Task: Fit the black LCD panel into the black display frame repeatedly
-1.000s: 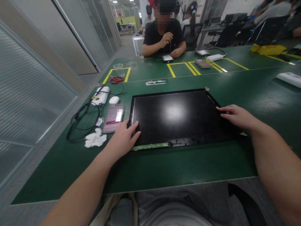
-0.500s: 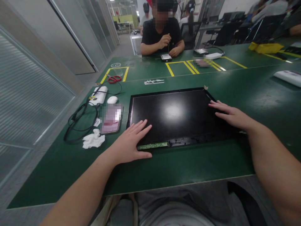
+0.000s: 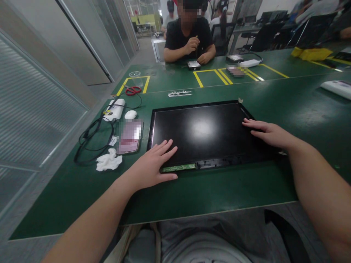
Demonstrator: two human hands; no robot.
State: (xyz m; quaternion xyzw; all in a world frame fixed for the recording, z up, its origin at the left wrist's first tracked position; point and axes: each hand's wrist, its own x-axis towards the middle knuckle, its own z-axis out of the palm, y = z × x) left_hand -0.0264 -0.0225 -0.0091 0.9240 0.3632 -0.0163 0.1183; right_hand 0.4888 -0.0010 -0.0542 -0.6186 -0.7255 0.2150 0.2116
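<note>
A black flat screen panel [image 3: 203, 131] lies face up on the green table [image 3: 208, 190] before me. A narrow green circuit strip [image 3: 178, 168] runs along its near edge. My left hand [image 3: 153, 164] rests flat on the panel's near left corner, fingers spread, thumb on the table beside the strip. My right hand [image 3: 270, 134] lies flat on the panel's right edge, fingers stretched out toward the middle. Neither hand holds anything.
Left of the panel lie a phone [image 3: 128, 137], a white crumpled tissue [image 3: 109, 162], a looped black cable [image 3: 93, 140], a white mouse [image 3: 131, 114] and red scissors [image 3: 133, 90]. A person in black [image 3: 189, 36] works at the far side. Yellow tape outlines [image 3: 211, 78] mark the table.
My left hand has opened from the panel's left corner edge and now lies flat with fingers spread on the screen. My right hand slid slightly inward along the right edge.
</note>
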